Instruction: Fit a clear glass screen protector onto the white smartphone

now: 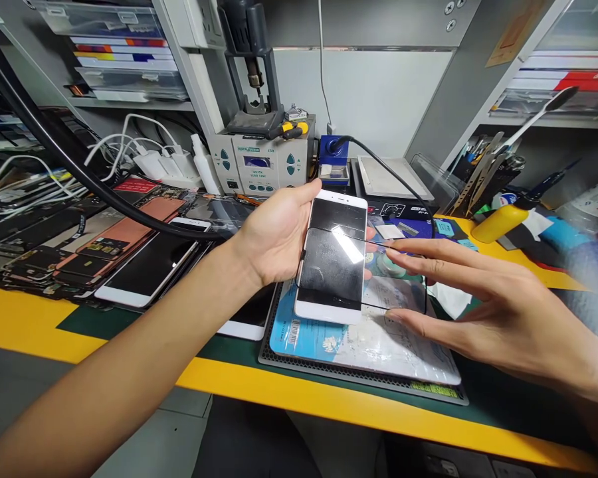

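Currently, left hand (279, 236) grip is closed around a white-framed smartphone (331, 272), screen up, above the tabletop (279, 387). Black elastic band (375, 306) loops around phone, stretched toward 3 o'clock. Right hand (498, 309) there, grip wide, thumb and fingers apart at the loop. From phone: blue-and-white package (379, 345) at 5; QUICK station (262, 177) at 11; yellow bottle (501, 222) between 2 and 3; second white smartphone (149, 269) at 9.

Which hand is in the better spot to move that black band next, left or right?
Probably the right hand: its spread fingers hold the black band out beside the white phone. The left hand looks busy holding the phone.
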`<state>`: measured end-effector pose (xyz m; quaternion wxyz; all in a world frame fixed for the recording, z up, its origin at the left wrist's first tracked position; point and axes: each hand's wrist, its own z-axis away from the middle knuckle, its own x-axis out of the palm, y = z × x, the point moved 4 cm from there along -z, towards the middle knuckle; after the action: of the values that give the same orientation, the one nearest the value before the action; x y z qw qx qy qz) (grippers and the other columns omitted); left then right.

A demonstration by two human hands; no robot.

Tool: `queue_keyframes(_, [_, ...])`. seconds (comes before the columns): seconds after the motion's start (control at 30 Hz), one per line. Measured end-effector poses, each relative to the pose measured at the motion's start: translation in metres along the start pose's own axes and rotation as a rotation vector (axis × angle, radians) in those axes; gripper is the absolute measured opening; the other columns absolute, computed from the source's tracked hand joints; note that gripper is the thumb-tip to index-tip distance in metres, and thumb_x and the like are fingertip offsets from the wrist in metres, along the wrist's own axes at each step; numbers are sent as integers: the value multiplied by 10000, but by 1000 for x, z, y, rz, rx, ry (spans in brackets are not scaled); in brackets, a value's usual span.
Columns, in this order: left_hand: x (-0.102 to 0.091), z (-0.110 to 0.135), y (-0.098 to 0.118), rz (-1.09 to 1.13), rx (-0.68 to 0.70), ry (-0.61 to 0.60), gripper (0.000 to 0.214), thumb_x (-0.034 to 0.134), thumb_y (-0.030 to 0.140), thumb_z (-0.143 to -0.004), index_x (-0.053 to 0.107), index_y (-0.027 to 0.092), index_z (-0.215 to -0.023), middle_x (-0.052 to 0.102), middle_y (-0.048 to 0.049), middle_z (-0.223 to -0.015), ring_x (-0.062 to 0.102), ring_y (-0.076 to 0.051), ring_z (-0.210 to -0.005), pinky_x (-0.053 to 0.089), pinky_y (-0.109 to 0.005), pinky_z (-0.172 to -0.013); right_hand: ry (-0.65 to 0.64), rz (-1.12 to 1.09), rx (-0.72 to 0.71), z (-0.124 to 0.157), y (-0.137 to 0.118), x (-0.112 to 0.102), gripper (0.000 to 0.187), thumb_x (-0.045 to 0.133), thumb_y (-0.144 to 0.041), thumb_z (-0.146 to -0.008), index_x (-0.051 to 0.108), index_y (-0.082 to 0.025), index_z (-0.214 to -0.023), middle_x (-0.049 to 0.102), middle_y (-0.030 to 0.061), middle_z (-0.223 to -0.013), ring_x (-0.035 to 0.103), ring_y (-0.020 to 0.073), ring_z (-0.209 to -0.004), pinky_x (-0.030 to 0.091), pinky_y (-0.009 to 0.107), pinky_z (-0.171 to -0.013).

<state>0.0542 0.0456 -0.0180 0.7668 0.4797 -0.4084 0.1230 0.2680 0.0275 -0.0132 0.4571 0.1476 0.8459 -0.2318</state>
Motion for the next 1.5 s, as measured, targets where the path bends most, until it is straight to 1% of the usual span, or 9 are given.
queue_keyframes(0.27, [-2,0,2,-3,32,-27,531,294,439,-1049,547,120,-1391,739,-209,-1190,721,-400,-1072,492,-697,-965,-5,36,3,2,0,-2,470,758,-359,-844,691,-234,-1292,673,89,-1335,707,267,-1123,596,374,-976])
queue_keyframes(0.47, [1,3,9,-120,109,24,645,219,467,-1050,479,12,-1426,751,-269,-1069,748,-412,-972,543,-667,-878,2,52,10,5,5,-2,468,756,-364,-850,681,-225,-1291,651,89,-1353,693,244,-1139,584,352,-990])
queue_keyframes(0.63, [-1,4,14,-155,176,88,667,213,483,-1044,513,4,-1398,750,-274,-1066,745,-417,-969,549,-637,-883,16,92,15,9,9,-4,503,764,-385,-838,669,-241,-1310,642,82,-1366,684,262,-1150,588,378,-980])
queue_keyframes(0.8, [-2,4,17,-146,209,97,658,209,477,-1043,578,16,-1333,761,-249,-1033,745,-402,-957,556,-607,-888,9,106,52,10,14,-4,516,756,-418,-842,663,-263,-1325,622,78,-1395,669,290,-1176,581,442,-991])
queue_keyframes(0.97, [-2,7,20,-174,247,138,663,208,469,-1049,617,-10,-1256,759,-244,-1007,746,-363,-945,567,-529,-891,34,106,69,10,16,-7,503,750,-415,-847,664,-284,-1325,622,62,-1396,672,296,-1167,579,444,-994])
queue_keyframes(1.13, [-4,5,21,-143,239,66,660,220,477,-1050,613,-12,-1257,756,-245,-1026,741,-375,-969,554,-559,-905,46,112,56,10,14,-8,502,740,-407,-855,651,-290,-1334,634,58,-1373,673,292,-1162,590,440,-968])
queue_keyframes(1.33, [-3,3,14,-111,136,-50,685,182,496,-1051,596,10,-1298,760,-239,-1049,745,-398,-959,545,-629,-881,47,79,54,10,16,-6,509,740,-408,-859,636,-326,-1351,616,42,-1398,669,309,-1164,591,477,-970])
queue_keyframes(1.43, [3,4,10,-125,130,-54,664,179,473,-1058,599,9,-1277,766,-229,-1007,752,-381,-932,554,-619,-868,66,80,54,10,17,-7,496,742,-407,-855,653,-320,-1335,632,49,-1378,686,316,-1127,608,475,-929])
queue_keyframes(1.5, [5,5,8,-138,127,-34,656,169,457,-1062,598,2,-1260,767,-228,-987,758,-367,-901,563,-604,-855,77,91,57,10,17,-8,487,743,-410,-852,664,-317,-1323,641,51,-1367,704,312,-1081,634,453,-844])
